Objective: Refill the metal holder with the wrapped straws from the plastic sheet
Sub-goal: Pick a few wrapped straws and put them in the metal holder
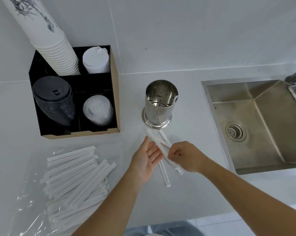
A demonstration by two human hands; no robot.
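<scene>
On the pale counter [186, 193], between a black cup organizer [115, 92] and a steel sink [263, 106]: the metal holder [160, 106], upright, a single wrapped end just visible against its inner right wall. Just in front of its base, a small bundle of wrapped straws [158, 143], slanting from the holder's foot down toward the camera, crossing one another loosely. Right hand [184, 156] curled over the bundle's middle, fingertips [171, 151] pinched on at least one straw, the lower ends sticking out below the knuckles. Left hand [148, 159] spread flat and open, palm turned toward the bundle, fingers [154, 147] lying alongside and under the straws, cradling rather than gripping. Lower left: the main heap of wrapped straws [77, 181] fanned on the clear plastic sheet [24, 201], well apart from both hands. In the organizer, stacked paper cups [57, 55] and lids [55, 101].
</scene>
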